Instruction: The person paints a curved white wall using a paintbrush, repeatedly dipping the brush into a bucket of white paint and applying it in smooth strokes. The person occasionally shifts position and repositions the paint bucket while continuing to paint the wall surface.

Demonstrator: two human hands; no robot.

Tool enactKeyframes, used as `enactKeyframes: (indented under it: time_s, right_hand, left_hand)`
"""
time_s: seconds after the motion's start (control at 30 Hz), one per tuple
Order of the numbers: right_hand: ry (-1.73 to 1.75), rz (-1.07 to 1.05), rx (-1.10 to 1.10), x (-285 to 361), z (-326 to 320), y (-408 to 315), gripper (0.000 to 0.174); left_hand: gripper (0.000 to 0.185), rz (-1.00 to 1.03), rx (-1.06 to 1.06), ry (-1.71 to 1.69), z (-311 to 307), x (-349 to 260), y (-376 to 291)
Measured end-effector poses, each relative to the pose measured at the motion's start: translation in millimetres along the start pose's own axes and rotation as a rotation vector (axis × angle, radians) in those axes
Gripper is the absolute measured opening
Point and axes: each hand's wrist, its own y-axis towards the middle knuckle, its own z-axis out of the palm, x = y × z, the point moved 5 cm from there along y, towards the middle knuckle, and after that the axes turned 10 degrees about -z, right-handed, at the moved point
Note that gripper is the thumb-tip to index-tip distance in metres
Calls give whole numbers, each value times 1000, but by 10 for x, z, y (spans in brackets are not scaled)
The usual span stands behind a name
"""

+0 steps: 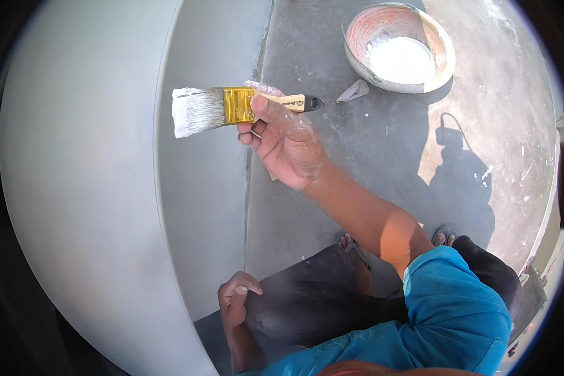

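Observation:
My right hand (286, 136) grips a flat paintbrush (286, 101) by its wooden handle, level with the floor. A yellow ferrule (238, 104) joins the handle to bristles (197, 112) loaded with white paint, thickest at the tip. These point left, before the smooth pale wall (202, 197); whether they touch it I cannot tell. My left hand (239, 291) rests with bent fingers beside my knee in dark trousers (305, 291). Its palm is hidden, and no tool shows in it.
A round, stained basin (350, 51) holding white paint (402, 61) stands on the grey concrete floor (371, 150). Beside it lies a small pale scrap (352, 91). On the left, a raised edge (157, 141) runs along the wall. My sandalled foot (444, 235) is at lower right.

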Motion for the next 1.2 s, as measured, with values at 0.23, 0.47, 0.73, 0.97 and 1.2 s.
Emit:
enactKeyframes:
  time_s: [0.23,0.47,0.73,0.97,1.2]
  right_hand:
    - [121,79,-44,-191,74,-246,37]
    - [16,-7,-98,-129,116,-245,32]
    - [-247,-200,21,-15,-2,-392,25]
    - [-598,-220,166,-250,337,-625,30]
    - [-511,-554,99,227,342,453,28]
  left_hand:
    - [20,58,-320,603,322,-281,-655]
    - [18,-25,-365,623,290,-362,-505]
    - [12,-25,-249,518,292,-299,-361]
    - [10,-28,-280,480,193,-114,-391]
    - [21,-64,-314,502,156,-102,-438]
